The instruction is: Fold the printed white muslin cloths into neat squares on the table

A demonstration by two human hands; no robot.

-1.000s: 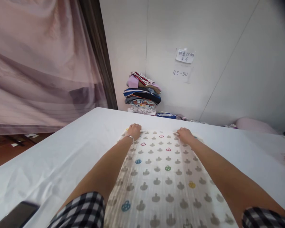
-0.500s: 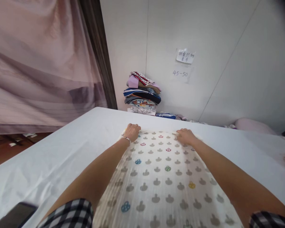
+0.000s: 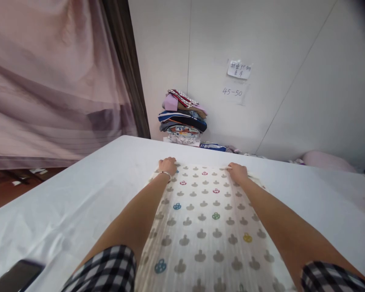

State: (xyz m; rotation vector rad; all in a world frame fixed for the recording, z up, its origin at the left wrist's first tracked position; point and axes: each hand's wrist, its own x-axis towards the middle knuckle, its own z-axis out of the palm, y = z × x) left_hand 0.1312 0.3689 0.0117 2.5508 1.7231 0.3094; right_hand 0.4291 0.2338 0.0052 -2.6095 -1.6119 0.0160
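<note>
At lower centre, the patterned cloth (image 3: pixel 202 206) lies on the white table (image 3: pixel 91 202); left hand (image 3: pixel 168 166) and right hand (image 3: pixel 239 173) pinch its far edge — uneven pulling could skew it, and slack, thin fabric could crease.

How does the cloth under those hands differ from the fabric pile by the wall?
The patterned cloth lies spread on the white table, while the fabric pile is folded and stacked. The patterned cloth is off-white with small prints; the fabric pile mixes purple, blue, black and other colours. Both show patterns.
</note>
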